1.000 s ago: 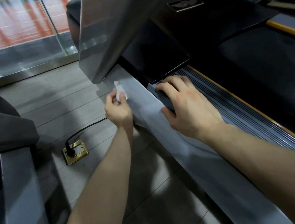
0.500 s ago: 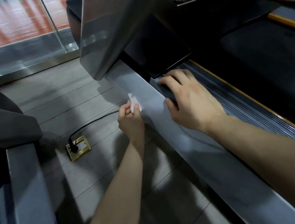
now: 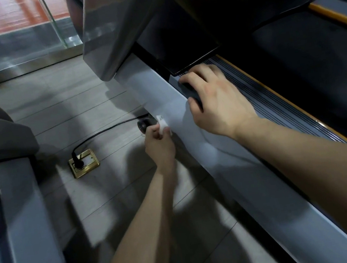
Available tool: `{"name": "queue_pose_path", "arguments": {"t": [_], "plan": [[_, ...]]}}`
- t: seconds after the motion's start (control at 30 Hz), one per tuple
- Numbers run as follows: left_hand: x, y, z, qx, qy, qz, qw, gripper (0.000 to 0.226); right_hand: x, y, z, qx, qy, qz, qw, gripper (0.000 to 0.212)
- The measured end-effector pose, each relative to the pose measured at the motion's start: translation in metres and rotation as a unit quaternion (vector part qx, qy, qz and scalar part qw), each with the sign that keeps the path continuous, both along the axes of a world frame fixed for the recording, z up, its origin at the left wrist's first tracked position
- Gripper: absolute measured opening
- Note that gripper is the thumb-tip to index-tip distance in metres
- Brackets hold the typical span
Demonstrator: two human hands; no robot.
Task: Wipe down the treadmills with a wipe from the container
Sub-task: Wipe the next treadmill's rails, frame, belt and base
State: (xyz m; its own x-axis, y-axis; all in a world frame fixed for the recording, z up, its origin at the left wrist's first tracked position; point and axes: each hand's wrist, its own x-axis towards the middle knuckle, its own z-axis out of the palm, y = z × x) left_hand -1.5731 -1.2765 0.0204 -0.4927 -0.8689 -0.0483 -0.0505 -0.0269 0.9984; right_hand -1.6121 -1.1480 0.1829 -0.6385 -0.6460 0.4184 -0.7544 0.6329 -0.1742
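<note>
Curled tight in the fingers [image 3: 155,133] of the left hand [image 3: 160,148]: a crumpled white wipe [image 3: 163,125], pressed against the outer face of the grey treadmill side rail [image 3: 227,168]. Just beyond those fingers, a round black part [image 3: 143,124], kind unclear, and a black power cord [image 3: 102,132] running left to a brass floor socket [image 3: 84,163]. To the right, across the rail, right hand [image 3: 219,103] resting with fingers [image 3: 203,72] loosely apart on the ribbed foot strip [image 3: 274,105], thumb at the rail's edge, holding nothing. Farther left, another grey treadmill frame [image 3: 21,215].
</note>
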Motion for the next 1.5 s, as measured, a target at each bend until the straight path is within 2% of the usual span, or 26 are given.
{"name": "queue_pose_path", "arguments": {"t": [0.03, 0.1, 0.17, 0.23, 0.3, 0.37, 0.43, 0.47, 0.5, 0.57, 0.67, 0.7, 0.73, 0.77, 0.83, 0.9, 0.93, 0.97, 1.0, 1.07, 1.13, 1.17, 1.23, 1.3, 1.4, 1.5], "plan": [[0.003, 0.003, 0.008, -0.003, 0.013, 0.003, 1.0, 0.006, 0.0, 0.0, 0.0, -0.004, -0.006, 0.0, 1.0, 0.04], [0.018, 0.032, 0.037, -0.026, 0.106, -0.013, 0.994, 0.009, 0.0, 0.0, 0.002, -0.012, -0.018, -0.007, 1.0, 0.039], [0.038, 0.066, 0.058, -0.103, 0.182, -0.06, 0.976, 0.011, 0.002, 0.001, 0.007, -0.012, -0.041, -0.007, 0.999, 0.04], [0.045, 0.074, 0.061, -0.125, 0.197, -0.074, 0.969, 0.011, 0.007, 0.006, 0.014, -0.001, -0.079, 0.01, 0.997, 0.044], [0.036, 0.057, 0.046, -0.057, 0.141, -0.032, 0.988, 0.01, 0.017, 0.022, 0.023, 0.004, -0.099, 0.015, 0.995, 0.046], [0.023, 0.04, 0.013, 0.031, 0.028, -0.021, 0.999, 0.01, 0.038, 0.054, 0.026, -0.008, -0.084, -0.001, 0.996, 0.042], [0.026, 0.047, -0.01, 0.095, -0.074, -0.052, 0.991, 0.013, 0.062, 0.093, 0.018, 0.0, -0.061, -0.009, 0.998, 0.034], [0.03, 0.056, -0.019, 0.116, -0.095, -0.055, 0.987, 0.016, 0.072, 0.109, 0.014, 0.025, -0.052, -0.001, 0.998, 0.037], [0.043, 0.072, -0.013, 0.132, -0.098, -0.06, 0.985, 0.016, 0.075, 0.121, 0.007, 0.053, -0.047, 0.012, 0.997, 0.044], [0.072, 0.11, 0.009, 0.098, -0.068, -0.069, 0.99, 0.014, 0.072, 0.132, -0.004, 0.047, -0.064, 0.025, 0.997, 0.051], [0.104, 0.142, 0.038, -0.044, 0.074, -0.128, 0.988, 0.008, 0.064, 0.129, -0.007, 0.009, -0.08, 0.024, 0.996, 0.048], [0.105, 0.143, 0.042, -0.09, 0.1, -0.138, 0.981, 0.014, 0.065, 0.128, -0.007, 0.009, -0.081, 0.019, 0.996, 0.047], [0.1, 0.139, 0.037, -0.098, 0.099, -0.127, 0.982, 0.017, 0.066, 0.128, -0.007, 0.01, -0.082, 0.014, 0.996, 0.047], [0.09, 0.132, 0.027, -0.076, 0.082, -0.095, 0.989, 0.017, 0.066, 0.128, -0.009, 0.008, -0.081, 0.014, 0.997, 0.047], [0.072, 0.115, 0.006, 0.029, -0.013, -0.043, 0.999, 0.013, 0.065, 0.128, -0.01, 0.004, -0.079, 0.022, 0.997, 0.047], [0.07, 0.107, -0.011, 0.113, -0.122, -0.065, 0.984, 0.018, 0.066, 0.127, -0.01, 0.002, -0.081, 0.023, 0.996, 0.047], [0.073, 0.111, -0.012, 0.113, -0.153, -0.078, 0.979, 0.018, 0.067, 0.126, -0.009, 0.001, -0.084, 0.02, 0.996, 0.047], [0.079, 0.119, -0.007, 0.086, -0.157, -0.079, 0.981, 0.015, 0.067, 0.126, -0.009, -0.002, -0.084, 0.018, 0.996, 0.047], [0.085, 0.13, 0.004, 0.041, -0.124, -0.069, 0.989, 0.011, 0.066, 0.127, -0.009, -0.004, -0.083, 0.016, 0.996, 0.047], [0.097, 0.151, 0.025, -0.062, -0.002, -0.071, 0.996, 0.008, 0.065, 0.13, -0.01, -0.006, -0.082, 0.016, 0.996, 0.048], [0.1, 0.157, 0.037, -0.158, 0.055, -0.079, 0.983, 0.011, 0.065, 0.129, -0.009, -0.005, -0.089, 0.012, 0.996, 0.047], [0.093, 0.151, 0.033, -0.167, 0.048, -0.062, 0.983, 0.01, 0.065, 0.128, -0.008, -0.007, -0.098, 0.008, 0.995, 0.047], [0.082, 0.134, 0.026, -0.094, -0.007, -0.051, 0.994, 0.01, 0.068, 0.129, -0.006, -0.012, -0.122, -0.001, 0.992, 0.047], [0.082, 0.122, 0.022, -0.052, -0.09, -0.088, 0.991, 0.016, 0.073, 0.128, -0.003, -0.002, -0.137, -0.005, 0.991, 0.049], [0.098, 0.119, 0.036, -0.147, -0.144, -0.195, 0.959, 0.019, 0.091, 0.136, 0.008, 0.028, -0.149, -0.023, 0.988, 0.048], [0.111, 0.12, 0.043, -0.207, -0.107, -0.307, 0.923, 0.02, 0.124, 0.166, 0.028, 0.083, -0.155, -0.03, 0.984, 0.04]]}}
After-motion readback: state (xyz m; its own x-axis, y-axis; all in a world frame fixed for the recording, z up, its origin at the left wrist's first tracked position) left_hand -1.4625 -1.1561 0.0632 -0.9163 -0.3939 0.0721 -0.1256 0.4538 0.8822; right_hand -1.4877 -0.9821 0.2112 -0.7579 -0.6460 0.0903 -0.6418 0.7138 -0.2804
